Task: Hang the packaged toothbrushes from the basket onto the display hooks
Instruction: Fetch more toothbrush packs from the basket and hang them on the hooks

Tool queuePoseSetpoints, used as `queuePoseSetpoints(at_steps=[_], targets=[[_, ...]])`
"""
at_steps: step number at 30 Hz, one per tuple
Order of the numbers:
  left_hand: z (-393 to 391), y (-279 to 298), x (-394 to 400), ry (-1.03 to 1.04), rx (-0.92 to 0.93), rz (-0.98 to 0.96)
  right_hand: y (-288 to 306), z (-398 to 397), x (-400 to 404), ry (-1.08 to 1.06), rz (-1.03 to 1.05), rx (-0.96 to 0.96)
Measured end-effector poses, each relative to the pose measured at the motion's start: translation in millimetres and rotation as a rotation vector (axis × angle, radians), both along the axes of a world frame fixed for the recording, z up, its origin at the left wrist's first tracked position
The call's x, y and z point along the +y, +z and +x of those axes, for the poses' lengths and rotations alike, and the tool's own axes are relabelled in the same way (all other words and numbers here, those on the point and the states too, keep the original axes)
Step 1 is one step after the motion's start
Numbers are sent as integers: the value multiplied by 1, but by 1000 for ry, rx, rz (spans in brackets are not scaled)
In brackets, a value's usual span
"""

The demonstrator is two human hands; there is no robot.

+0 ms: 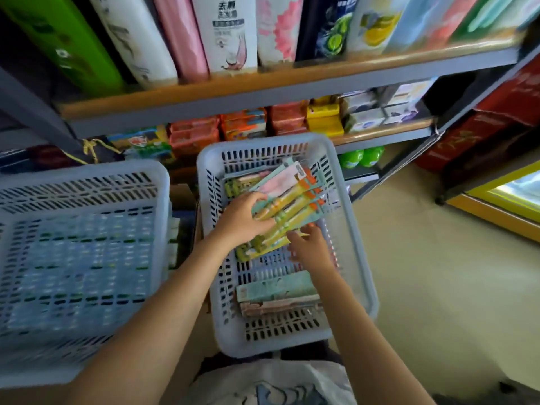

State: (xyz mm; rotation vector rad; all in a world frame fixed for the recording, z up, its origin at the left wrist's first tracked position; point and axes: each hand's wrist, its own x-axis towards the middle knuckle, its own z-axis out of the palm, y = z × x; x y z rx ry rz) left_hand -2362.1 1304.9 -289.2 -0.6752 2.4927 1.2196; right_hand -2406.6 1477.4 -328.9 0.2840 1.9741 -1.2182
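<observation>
While the left hand [244,222] grips the toothbrush packs [287,204] inside the basket [358,258], their long axis runs up-right; the right hand [311,248], fingers loosely spread, touches their near edge.

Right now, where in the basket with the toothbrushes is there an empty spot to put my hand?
In the basket, bare floor shows between the yellow toothbrush packs and the teal packs, and along the near wall. The far half is crowded: packs overlap there, with the left hand and right hand on them.
</observation>
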Motion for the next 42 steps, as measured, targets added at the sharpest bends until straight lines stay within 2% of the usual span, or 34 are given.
queuePoseSetpoints(at_steps=[2,4,7,10,12,18,25,31,36,42], targets=[[-20,-17,-1,27,-26,-25,-20,-12,-4,-115,-45,-178],[-36,-33,-1,7,-71,-106,-36,-22,-4,-177,-131,-271],[-53,-56,1,-83,-206,-288,-51,-32,-4,-218,-178,-324],[-63,-67,-1,-52,-308,-357,-57,-41,-7,-237,-205,-320],[-67,-65,0,11,-296,-288,-59,-47,-9,-252,-231,-310],[-62,-60,14,288,-249,98,-57,-54,-12,-197,-327,-349],[-49,-57,26,329,-348,169,-53,-59,0,-80,-304,-320],[-32,-35,52,586,-240,493,-39,-59,15,16,-432,-236],[-13,-31,67,808,-147,542,-35,-59,30,85,-262,-146],[8,-24,77,893,-158,557,-27,-65,42,190,-150,-53]])
